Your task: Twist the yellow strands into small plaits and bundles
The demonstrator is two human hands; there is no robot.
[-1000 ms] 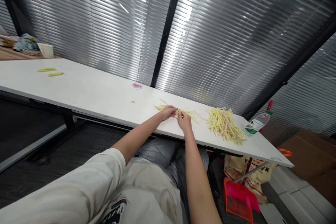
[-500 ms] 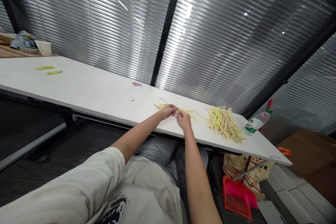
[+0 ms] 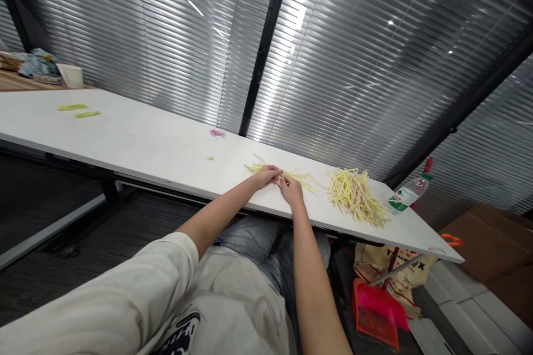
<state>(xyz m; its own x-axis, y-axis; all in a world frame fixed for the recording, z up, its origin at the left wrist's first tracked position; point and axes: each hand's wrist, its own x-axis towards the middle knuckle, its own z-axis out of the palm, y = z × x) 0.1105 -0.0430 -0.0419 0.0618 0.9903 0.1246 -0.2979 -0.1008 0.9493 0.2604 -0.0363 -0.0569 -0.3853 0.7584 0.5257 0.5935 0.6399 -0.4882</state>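
Observation:
My left hand [image 3: 270,175] and my right hand [image 3: 290,186] meet close together over the white table [image 3: 166,147], fingers pinched. Between and behind them lies a small spread of thin pale-yellow strips [image 3: 306,178], whose ends stick out to both sides. Both hands pinch at the middle of these strips; the exact piece between the fingertips is too small to make out clearly. To the right of my right hand sits a larger loose heap of the same yellow strips [image 3: 356,197].
A plastic bottle [image 3: 406,195] stands right of the heap. Two yellow-green bundles [image 3: 86,114] and pink bits [image 3: 217,133] lie on the table's left and back. A white cup [image 3: 71,76] is far left. An orange-red dustpan [image 3: 377,316] stands on the floor at right.

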